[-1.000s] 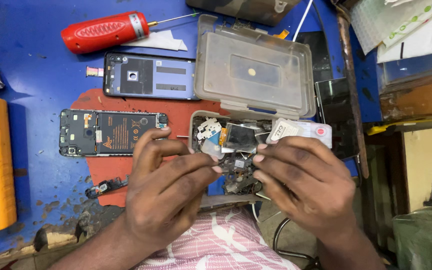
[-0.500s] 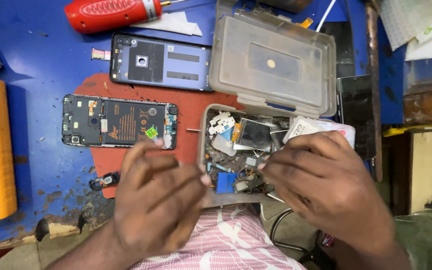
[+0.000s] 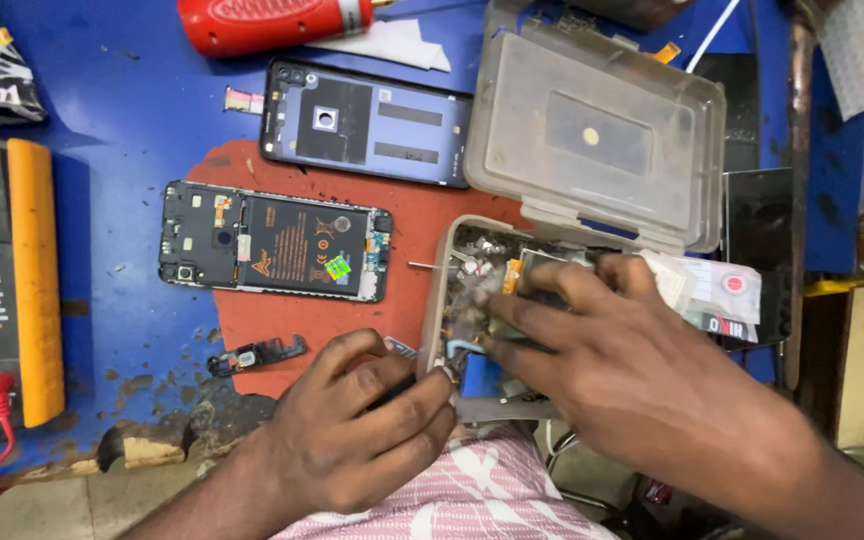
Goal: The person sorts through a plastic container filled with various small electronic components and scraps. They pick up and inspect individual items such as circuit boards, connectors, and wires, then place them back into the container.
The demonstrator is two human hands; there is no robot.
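Parts box [image 3: 436,300], clear plastic with hinged lid [image 3: 592,140] raised, at the table's [image 3: 122,150] near edge, crammed with small components. Right hand [image 3: 632,370] reaches inside, fingers spread among them. Left hand [image 3: 362,430], grip pressed together, pinches a tiny piece beside the box.

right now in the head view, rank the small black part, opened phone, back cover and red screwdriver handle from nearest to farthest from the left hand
1. Small black part, just left of the left hand, on the red mat.
2. Opened phone, above the hand.
3. Back cover, farther up on the blue table.
4. Red screwdriver handle, at the top edge.
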